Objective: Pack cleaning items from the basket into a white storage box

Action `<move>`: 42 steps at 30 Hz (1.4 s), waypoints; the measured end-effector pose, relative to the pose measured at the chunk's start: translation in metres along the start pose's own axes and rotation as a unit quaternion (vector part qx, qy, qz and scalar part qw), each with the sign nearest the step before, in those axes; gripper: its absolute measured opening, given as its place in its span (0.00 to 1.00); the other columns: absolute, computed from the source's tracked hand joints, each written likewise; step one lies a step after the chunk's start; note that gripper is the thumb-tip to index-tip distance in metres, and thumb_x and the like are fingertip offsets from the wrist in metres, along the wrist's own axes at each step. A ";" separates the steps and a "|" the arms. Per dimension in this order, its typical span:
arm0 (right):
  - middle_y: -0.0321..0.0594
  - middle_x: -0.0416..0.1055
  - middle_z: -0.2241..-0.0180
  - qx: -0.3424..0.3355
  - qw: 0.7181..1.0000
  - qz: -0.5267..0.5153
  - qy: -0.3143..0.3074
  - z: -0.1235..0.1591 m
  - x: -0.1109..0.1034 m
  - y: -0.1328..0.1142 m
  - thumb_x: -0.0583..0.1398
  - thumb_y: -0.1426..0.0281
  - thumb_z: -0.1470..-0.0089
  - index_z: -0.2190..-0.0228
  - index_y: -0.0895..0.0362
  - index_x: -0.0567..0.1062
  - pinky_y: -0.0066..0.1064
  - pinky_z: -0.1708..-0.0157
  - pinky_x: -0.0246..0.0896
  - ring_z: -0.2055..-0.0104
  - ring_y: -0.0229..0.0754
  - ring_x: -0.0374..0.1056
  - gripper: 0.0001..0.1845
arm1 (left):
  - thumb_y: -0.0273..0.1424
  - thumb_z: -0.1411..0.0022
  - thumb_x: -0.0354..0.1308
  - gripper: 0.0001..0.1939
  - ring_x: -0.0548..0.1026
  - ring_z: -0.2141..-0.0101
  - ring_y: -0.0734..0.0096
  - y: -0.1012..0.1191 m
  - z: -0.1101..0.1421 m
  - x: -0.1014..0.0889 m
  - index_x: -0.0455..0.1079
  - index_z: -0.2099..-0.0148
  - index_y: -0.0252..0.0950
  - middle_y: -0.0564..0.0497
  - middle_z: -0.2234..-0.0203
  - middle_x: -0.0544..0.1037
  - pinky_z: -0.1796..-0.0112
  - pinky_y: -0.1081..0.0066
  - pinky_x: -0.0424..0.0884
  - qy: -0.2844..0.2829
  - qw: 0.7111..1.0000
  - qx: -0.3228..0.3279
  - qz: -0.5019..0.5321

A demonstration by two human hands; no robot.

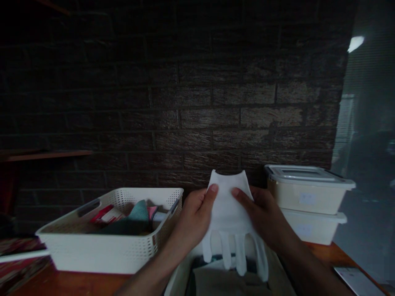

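Note:
A white fabric glove [230,205] hangs between my two hands, its fingers dangling downward and its cuff edge at the top. My left hand [197,211] pinches the left side of the glove, thumb on the near face. On the opposite side my right hand [262,211] grips it the same way, with the thumb pointing inward. Both hands' other fingers are mostly hidden behind. Below the glove stands an open pale bin [177,281] holding folded dark and greyish cloth [224,281].
To the left, a white perforated basket [101,253] contains a teal cloth [138,213] and a red packet [103,213]. Two lidded cream boxes [308,197] are stacked at right. A phone-like flat object [356,281] lies on the wooden table [77,285]. Behind is a dark brick wall [197,102].

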State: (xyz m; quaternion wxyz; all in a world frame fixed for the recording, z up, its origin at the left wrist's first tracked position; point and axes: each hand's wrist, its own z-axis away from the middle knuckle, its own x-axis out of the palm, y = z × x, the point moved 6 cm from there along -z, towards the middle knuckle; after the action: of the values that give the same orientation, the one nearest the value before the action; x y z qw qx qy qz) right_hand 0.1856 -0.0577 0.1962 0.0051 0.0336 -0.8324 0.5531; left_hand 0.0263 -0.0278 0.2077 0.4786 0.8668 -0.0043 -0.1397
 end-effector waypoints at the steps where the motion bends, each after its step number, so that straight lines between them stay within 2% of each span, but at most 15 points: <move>1: 0.43 0.79 0.69 -0.001 1.000 0.003 0.001 0.000 0.002 0.000 0.63 0.51 0.42 0.60 0.61 0.81 0.28 0.73 0.66 0.70 0.42 0.72 0.25 | 0.51 0.32 0.50 0.28 0.63 0.77 0.75 0.000 0.001 0.003 0.66 0.75 0.34 0.53 0.80 0.67 0.77 0.75 0.57 -0.007 1.000 -0.004 -0.003; 4: 0.43 0.78 0.70 -0.003 1.000 0.017 0.007 0.000 0.002 0.001 0.63 0.51 0.42 0.62 0.62 0.81 0.25 0.76 0.63 0.72 0.39 0.70 0.25 | 0.52 0.33 0.51 0.30 0.58 0.78 0.76 -0.001 0.003 0.004 0.62 0.78 0.34 0.54 0.82 0.61 0.78 0.74 0.51 0.000 1.000 -0.010 -0.019; 7: 0.43 0.78 0.70 0.012 1.000 0.004 0.003 -0.001 -0.002 0.003 0.63 0.50 0.42 0.61 0.63 0.81 0.26 0.74 0.64 0.71 0.39 0.70 0.27 | 0.54 0.35 0.53 0.31 0.57 0.79 0.77 -0.007 0.002 0.000 0.62 0.80 0.34 0.55 0.83 0.60 0.78 0.74 0.50 0.002 0.999 -0.039 -0.001; 11: 0.42 0.78 0.70 0.016 1.000 -0.003 -0.002 -0.004 -0.009 0.000 0.63 0.51 0.42 0.60 0.62 0.80 0.27 0.72 0.64 0.70 0.40 0.71 0.26 | 0.54 0.37 0.56 0.30 0.61 0.79 0.75 -0.019 -0.002 -0.007 0.66 0.78 0.33 0.53 0.82 0.66 0.77 0.74 0.54 0.007 0.994 -0.073 0.080; 15: 0.42 0.77 0.71 0.023 1.000 0.013 0.005 -0.004 -0.014 0.000 0.63 0.50 0.43 0.60 0.63 0.80 0.26 0.75 0.62 0.73 0.39 0.69 0.27 | 0.52 0.37 0.58 0.28 0.64 0.78 0.74 -0.025 -0.004 -0.011 0.69 0.76 0.32 0.53 0.81 0.69 0.75 0.74 0.58 0.018 0.986 -0.070 0.151; 18: 0.41 0.76 0.70 0.019 1.000 0.004 -0.020 -0.003 -0.007 0.001 0.63 0.50 0.42 0.61 0.62 0.79 0.27 0.73 0.62 0.71 0.39 0.69 0.26 | 0.52 0.38 0.59 0.28 0.64 0.80 0.75 -0.024 -0.001 -0.006 0.68 0.78 0.32 0.53 0.83 0.69 0.76 0.75 0.58 0.016 0.986 -0.072 0.152; 20: 0.40 0.75 0.71 0.007 0.999 0.012 -0.031 -0.002 -0.002 0.002 0.63 0.50 0.42 0.64 0.63 0.79 0.25 0.74 0.59 0.72 0.37 0.67 0.26 | 0.53 0.38 0.58 0.30 0.63 0.82 0.75 -0.020 0.002 0.000 0.65 0.81 0.33 0.53 0.85 0.68 0.78 0.74 0.58 0.009 0.989 -0.074 0.129; 23: 0.40 0.73 0.72 -0.015 0.999 0.026 -0.041 0.001 0.006 0.001 0.63 0.50 0.43 0.67 0.64 0.79 0.24 0.75 0.56 0.74 0.34 0.62 0.26 | 0.52 0.38 0.58 0.28 0.68 0.78 0.72 -0.006 0.004 0.005 0.67 0.78 0.34 0.53 0.82 0.71 0.76 0.75 0.62 0.017 0.994 -0.040 0.101; 26: 0.41 0.74 0.70 -0.013 0.998 0.016 -0.054 0.002 0.011 0.002 0.63 0.50 0.42 0.63 0.63 0.80 0.26 0.72 0.60 0.71 0.37 0.65 0.26 | 0.48 0.36 0.59 0.21 0.72 0.71 0.70 0.003 0.003 0.003 0.73 0.69 0.34 0.52 0.76 0.76 0.71 0.75 0.67 0.048 0.993 -0.005 0.108; 29: 0.41 0.75 0.70 -0.005 0.999 0.016 -0.048 0.000 0.008 0.003 0.62 0.51 0.41 0.62 0.63 0.80 0.25 0.74 0.59 0.71 0.37 0.65 0.25 | 0.49 0.34 0.55 0.22 0.68 0.76 0.73 0.001 0.001 -0.003 0.73 0.66 0.34 0.53 0.79 0.74 0.75 0.76 0.66 0.074 0.990 -0.002 0.122; 33: 0.38 0.71 0.75 -0.003 0.999 0.040 -0.031 -0.002 0.001 0.000 0.62 0.51 0.41 0.67 0.63 0.78 0.23 0.79 0.53 0.76 0.33 0.60 0.25 | 0.51 0.35 0.55 0.25 0.63 0.82 0.77 -0.001 0.000 -0.015 0.67 0.72 0.35 0.56 0.84 0.68 0.81 0.77 0.58 0.111 0.986 0.006 0.125; 34: 0.38 0.70 0.75 -0.001 0.998 0.049 -0.034 -0.001 0.000 0.000 0.61 0.50 0.41 0.69 0.63 0.77 0.23 0.79 0.52 0.76 0.33 0.59 0.26 | 0.52 0.35 0.55 0.25 0.62 0.84 0.78 -0.002 0.000 -0.015 0.66 0.72 0.35 0.57 0.85 0.66 0.82 0.77 0.57 0.107 0.986 0.001 0.128; 36: 0.38 0.71 0.75 -0.001 0.997 0.061 -0.050 0.001 0.003 -0.001 0.61 0.50 0.40 0.69 0.63 0.77 0.23 0.79 0.53 0.76 0.33 0.59 0.26 | 0.51 0.35 0.55 0.25 0.62 0.84 0.77 -0.003 0.000 -0.011 0.66 0.72 0.35 0.57 0.86 0.66 0.82 0.77 0.58 0.063 0.989 -0.013 0.132; 40: 0.38 0.75 0.69 -0.036 0.992 0.089 -0.080 0.008 0.012 -0.004 0.60 0.52 0.38 0.62 0.60 0.79 0.23 0.74 0.58 0.70 0.36 0.65 0.22 | 0.45 0.38 0.63 0.17 0.72 0.74 0.71 -0.005 -0.001 0.005 0.74 0.64 0.34 0.52 0.76 0.74 0.72 0.75 0.67 -0.069 0.975 -0.044 0.206; 42: 0.37 0.76 0.67 -0.059 0.987 0.110 -0.097 0.012 0.016 -0.006 0.58 0.53 0.36 0.61 0.57 0.79 0.23 0.70 0.61 0.66 0.37 0.66 0.21 | 0.43 0.40 0.65 0.16 0.72 0.70 0.70 -0.008 -0.002 0.005 0.76 0.60 0.35 0.51 0.72 0.75 0.69 0.74 0.67 -0.069 0.968 -0.069 0.230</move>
State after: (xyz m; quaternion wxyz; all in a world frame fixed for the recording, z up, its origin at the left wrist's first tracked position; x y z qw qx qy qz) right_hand 0.1705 -0.0718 0.1976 -0.1342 -0.0047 -0.8589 0.4943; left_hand 0.0307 -0.0226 0.2007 0.5553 0.7954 -0.2272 -0.0856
